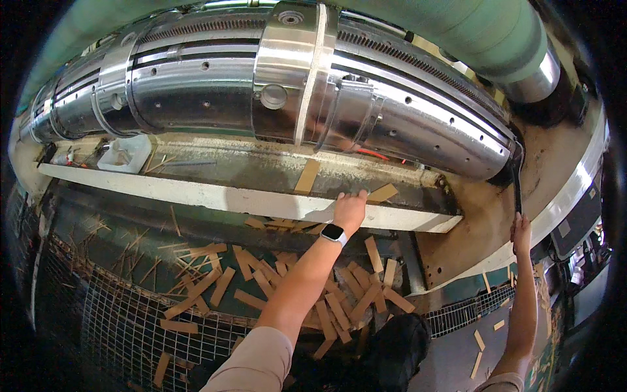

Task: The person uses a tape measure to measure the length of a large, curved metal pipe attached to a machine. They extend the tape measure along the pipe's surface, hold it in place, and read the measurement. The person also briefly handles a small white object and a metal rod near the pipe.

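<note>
Cardboard strips (261, 281) litter the floor grating (130, 307). The left hand (351, 212) (watch (333, 232) at its wrist) bends its fingers at the edge of a pale ledge (183, 189); whether they grasp anything, I cannot tell. The right hand (521, 234) grips a black handle (518, 186) near the right end of a shiny metal roller (418, 117).

left hand (351, 210): at ledge (196, 195) | right hand (520, 233): grips black bar (518, 189)

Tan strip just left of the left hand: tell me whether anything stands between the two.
Nothing visible does: between the left hand and the tan strip, only the ledge shows.
</note>
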`<state>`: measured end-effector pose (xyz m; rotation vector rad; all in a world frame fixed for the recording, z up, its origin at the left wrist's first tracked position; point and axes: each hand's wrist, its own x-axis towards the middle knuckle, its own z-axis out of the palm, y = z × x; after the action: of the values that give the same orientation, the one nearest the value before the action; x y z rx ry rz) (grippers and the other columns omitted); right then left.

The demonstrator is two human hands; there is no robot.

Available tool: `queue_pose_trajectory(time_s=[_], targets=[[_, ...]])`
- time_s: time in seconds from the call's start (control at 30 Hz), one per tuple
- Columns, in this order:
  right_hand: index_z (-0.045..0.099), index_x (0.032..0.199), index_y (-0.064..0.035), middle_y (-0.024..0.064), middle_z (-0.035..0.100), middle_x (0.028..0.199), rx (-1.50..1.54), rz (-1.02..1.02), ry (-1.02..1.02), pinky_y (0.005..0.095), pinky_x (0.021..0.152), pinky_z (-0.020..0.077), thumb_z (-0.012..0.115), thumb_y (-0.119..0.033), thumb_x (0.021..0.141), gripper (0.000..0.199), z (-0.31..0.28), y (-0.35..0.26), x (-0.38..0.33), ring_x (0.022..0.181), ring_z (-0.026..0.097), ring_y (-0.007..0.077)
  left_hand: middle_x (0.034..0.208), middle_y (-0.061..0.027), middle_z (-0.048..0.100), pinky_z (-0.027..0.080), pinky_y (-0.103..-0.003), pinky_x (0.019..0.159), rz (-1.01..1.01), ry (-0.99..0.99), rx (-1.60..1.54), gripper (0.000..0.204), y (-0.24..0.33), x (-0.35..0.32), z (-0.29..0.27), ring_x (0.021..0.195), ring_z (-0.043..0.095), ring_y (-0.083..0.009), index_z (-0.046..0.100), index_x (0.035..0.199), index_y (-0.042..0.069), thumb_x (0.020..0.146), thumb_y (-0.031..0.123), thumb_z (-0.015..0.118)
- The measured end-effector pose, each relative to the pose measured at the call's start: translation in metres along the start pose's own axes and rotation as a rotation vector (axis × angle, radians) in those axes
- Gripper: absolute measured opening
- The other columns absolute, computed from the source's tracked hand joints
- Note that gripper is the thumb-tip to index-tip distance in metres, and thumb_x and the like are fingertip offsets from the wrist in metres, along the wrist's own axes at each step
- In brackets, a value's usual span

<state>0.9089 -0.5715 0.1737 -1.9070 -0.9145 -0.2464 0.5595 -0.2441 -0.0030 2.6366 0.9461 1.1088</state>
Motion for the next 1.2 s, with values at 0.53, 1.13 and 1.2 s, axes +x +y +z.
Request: queue_pose_trajectory(time_s=[0.53,1.13,1.2], targets=[[0.042,0.073,-0.0113,-0.0019,0.036,0.048,0.089,0.186,-0.185,0.0253,0.03,0.0254,0.047,-0.041,0.09,0.034,-0.011,-0.021,-0.007,0.032,0.032,0.0101,0.084,-0.0106,0.062,0.04,-0.038,0.078,0.016,-0.051,0.009,0.015,0.001,-0.001,-0.001,0.083,0.059,-0.0258,0.059,0.09,0.005,0.081,0.007,0.048],[0.042,0.071,-0.0117,-0.0029,0.037,0.047,0.068,0.16,-0.075,0.0235,0.029,0.0248,0.047,-0.037,0.091,0.033,0.001,-0.009,-0.005,0.031,0.032,0.0079,0.079,-0.0092,0.061,0.037,-0.036,0.077,-0.049,0.053,0.018,0.015,0.005,-0.001,0.009,0.08,0.058,-0.0238,0.06,0.086,0.007,0.08,0.01,0.047],[0.042,0.072,-0.0115,-0.0029,0.037,0.047,0.073,0.121,-0.009,0.0236,0.028,0.025,0.047,-0.036,0.092,0.032,0.01,-0.004,-0.006,0.031,0.031,0.0077,0.079,-0.009,0.061,0.037,-0.036,0.077,-0.061,0.029,0.022,0.015,0.004,0.0,0.008,0.079,0.058,-0.0238,0.06,0.086,0.007,0.08,0.009,0.047]])
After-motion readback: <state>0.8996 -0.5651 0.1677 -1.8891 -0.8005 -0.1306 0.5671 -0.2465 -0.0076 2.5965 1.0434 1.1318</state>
